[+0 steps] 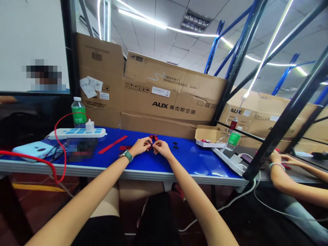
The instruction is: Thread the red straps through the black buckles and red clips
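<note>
My left hand (140, 146), with a green-banded watch (126, 155) on its wrist, is closed in a pinch over the blue tabletop. Close beside it, my right hand (162, 148) is also pinched, and the fingertips of both hands nearly meet. A small black piece (151, 144) shows between them, largely hidden by the fingers. Just beyond the hands lies a red strap (154, 137) with dark parts on it. To the left are a long red strip (112, 144) and a shorter red piece (123, 148). Small black pieces (175, 147) lie right of my right hand.
A white power strip (77, 133), a water bottle (79, 112) and a light-blue phone-like object (33, 150) stand left, with a red cable. An open cardboard box (208, 136) is at right. Cardboard panels (174, 92) wall the back. A co-worker's hands (278, 160) work beyond the post (269, 133).
</note>
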